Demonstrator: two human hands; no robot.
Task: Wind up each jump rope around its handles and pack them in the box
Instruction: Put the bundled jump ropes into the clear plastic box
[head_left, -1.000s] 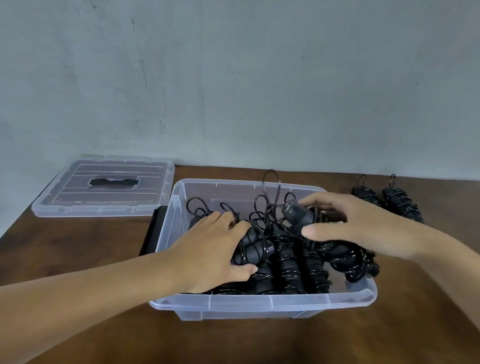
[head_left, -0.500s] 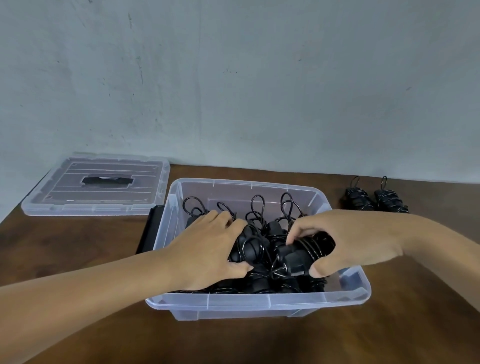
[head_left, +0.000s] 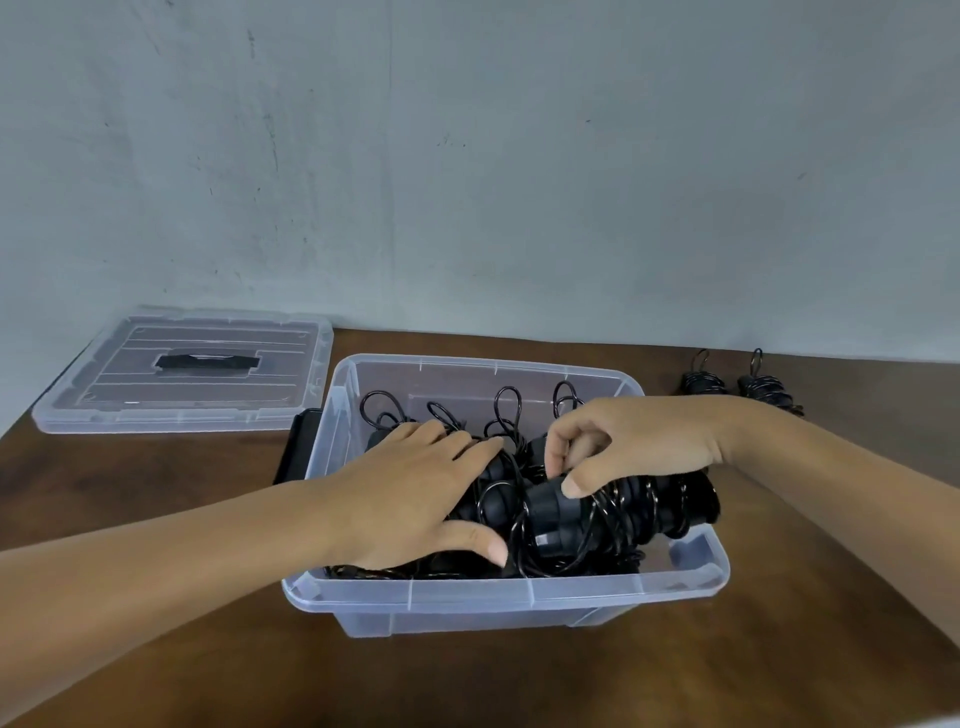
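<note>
over the right half of the clear box (head_left: 498, 597), a wound jump rope (head_left: 623, 512) lies crosswise, its black handles bound in coils of cord and its far end up near the box's right rim rather than down among the others. that is where trouble seems likeliest: the bundle sits across the row instead of in line with it, so if pushed down as it is, it may ride on top of the packed ropes (head_left: 498, 483), keep proud of the rim and later foul the lid (head_left: 182, 371), which lies on the table to the left of the box. a loose loop of cord hangs off the bundle's near end toward the box's front wall; it could snag a neighbour's coil or slacken, and the winding might start to come undone. the upright loops at the back of the box could also catch the fingers.

the right hand (head_left: 634, 441) is over the bundle, fingers curled, thumb tip pressed on the near handle end and the other fingers bent above it; it appears to pinch the rope rather than wrap fully round it, so the hold looks light. the left hand (head_left: 415, 493) lies flat and relaxed on the packed ropes in the left half of the box, fingers nearly straight, thumb toward the front wall, pressing them aside and gripping nothing.

to the right of the box and behind it, two more wound ropes (head_left: 737, 384) wait on the table (head_left: 156, 519), so packing is not finished.
</note>
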